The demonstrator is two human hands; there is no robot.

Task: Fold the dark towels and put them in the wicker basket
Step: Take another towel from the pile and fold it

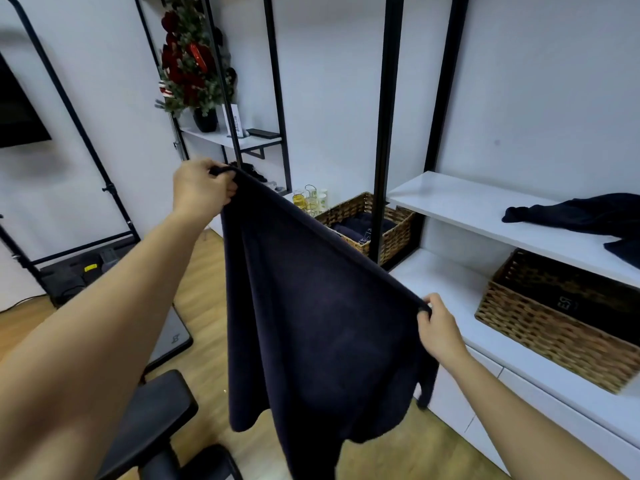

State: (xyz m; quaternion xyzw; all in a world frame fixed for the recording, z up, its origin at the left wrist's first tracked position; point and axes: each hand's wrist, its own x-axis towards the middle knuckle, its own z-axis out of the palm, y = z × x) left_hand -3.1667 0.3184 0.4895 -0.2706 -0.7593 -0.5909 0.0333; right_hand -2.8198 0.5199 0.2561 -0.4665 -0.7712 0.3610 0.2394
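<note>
Head view: dark towel [311, 323] hangs between left hand [201, 190] and right hand [438, 329], both pinching top corners

A: What blocks the way to the far wicker basket [369, 225]?

B: The hanging dark towel [311, 306] spans the middle, and a black upright post [382, 140] stands right in front of that basket.

A: And the near wicker basket [554, 327]?

B: Its top is open, but the white shelf [460, 202] overhangs it, carrying a crumpled dark towel [588, 214]. A black chair [152, 420] sits low on the left.
</note>
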